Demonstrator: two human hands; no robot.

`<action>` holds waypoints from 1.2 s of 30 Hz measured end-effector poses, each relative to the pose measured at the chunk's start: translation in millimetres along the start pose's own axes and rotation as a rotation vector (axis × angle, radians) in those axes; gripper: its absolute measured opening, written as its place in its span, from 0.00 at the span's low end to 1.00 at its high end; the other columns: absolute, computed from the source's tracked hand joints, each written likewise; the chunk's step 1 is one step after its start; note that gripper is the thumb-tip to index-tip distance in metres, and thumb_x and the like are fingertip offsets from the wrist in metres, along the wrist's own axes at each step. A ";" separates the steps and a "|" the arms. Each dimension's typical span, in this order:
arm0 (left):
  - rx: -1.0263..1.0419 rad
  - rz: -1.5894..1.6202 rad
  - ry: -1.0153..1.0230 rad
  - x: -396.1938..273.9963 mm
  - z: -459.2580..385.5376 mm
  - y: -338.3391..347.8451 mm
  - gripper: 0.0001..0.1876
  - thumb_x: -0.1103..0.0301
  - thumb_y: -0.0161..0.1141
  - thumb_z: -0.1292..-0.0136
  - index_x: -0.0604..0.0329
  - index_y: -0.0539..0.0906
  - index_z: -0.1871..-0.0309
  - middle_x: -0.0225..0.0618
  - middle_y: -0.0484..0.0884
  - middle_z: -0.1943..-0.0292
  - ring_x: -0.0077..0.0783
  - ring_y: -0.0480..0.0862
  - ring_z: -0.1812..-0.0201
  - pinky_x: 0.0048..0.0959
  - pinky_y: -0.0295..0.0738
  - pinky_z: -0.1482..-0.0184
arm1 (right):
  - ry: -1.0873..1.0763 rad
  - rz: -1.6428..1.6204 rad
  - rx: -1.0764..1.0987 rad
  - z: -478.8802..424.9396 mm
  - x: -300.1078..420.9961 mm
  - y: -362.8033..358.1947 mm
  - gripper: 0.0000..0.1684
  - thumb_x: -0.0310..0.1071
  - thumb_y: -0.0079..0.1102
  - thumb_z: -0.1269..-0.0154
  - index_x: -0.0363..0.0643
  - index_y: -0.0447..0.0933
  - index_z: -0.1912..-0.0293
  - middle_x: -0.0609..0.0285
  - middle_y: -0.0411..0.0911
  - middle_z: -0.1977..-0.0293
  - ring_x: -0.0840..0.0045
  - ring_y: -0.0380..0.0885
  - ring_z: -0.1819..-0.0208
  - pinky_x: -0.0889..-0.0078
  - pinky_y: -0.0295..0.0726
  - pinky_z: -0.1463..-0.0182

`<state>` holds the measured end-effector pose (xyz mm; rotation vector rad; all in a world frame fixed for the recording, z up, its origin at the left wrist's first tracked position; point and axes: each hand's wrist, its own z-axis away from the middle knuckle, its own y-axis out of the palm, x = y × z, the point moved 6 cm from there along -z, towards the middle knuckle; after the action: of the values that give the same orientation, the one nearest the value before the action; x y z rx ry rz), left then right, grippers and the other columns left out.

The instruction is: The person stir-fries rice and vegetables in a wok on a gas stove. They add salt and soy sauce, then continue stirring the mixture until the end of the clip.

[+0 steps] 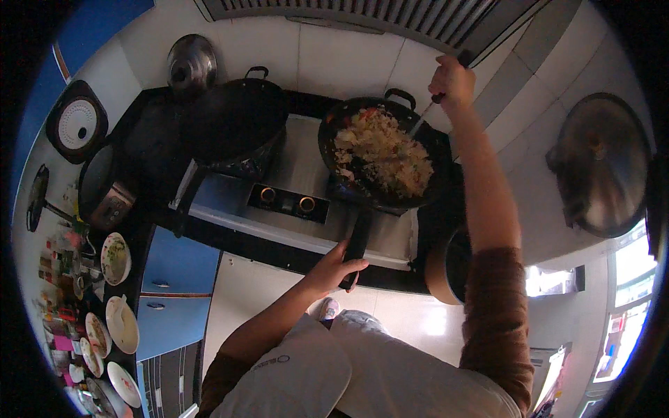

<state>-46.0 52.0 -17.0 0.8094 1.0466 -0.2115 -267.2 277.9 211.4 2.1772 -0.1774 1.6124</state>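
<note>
Fried rice [384, 149] with red and green bits lies in a dark wok [329, 157] on the right burner of the gas stove [298, 162]. My left hand [334, 269] is closed around the wok's long black handle [358, 237]. High at the right, my right hand [453, 81] grips the dark handle of a metal-shafted spatula [424, 119]. Its shaft slants down into the wok, and its working end is buried in the rice or blurred. A small loop handle [401, 97] stands on the wok's far rim.
A second large black wok [235, 120] occupies the left burner. A metal lid [192, 64] leans behind it. Left stands an open rice cooker [107, 193], with several bowls and plates [123, 324] along the counter. A range hood [366, 21] overhangs the back; a large lid [601, 162] hangs right.
</note>
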 end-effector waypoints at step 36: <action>0.005 0.071 -0.008 -4.4 2.9 5.0 0.16 0.69 0.58 0.42 0.57 0.65 0.54 0.32 0.71 0.78 0.26 0.71 0.83 0.27 0.65 0.85 | 0.115 0.629 -0.098 93.5 -42.2 -133.3 0.11 0.40 0.51 0.40 0.42 0.66 0.67 0.61 0.69 0.84 0.78 0.71 0.84 0.75 0.69 0.84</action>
<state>-43.7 52.6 -10.2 0.8480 1.0089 -0.1567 -152.0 354.1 115.4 2.0565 -0.9634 1.9853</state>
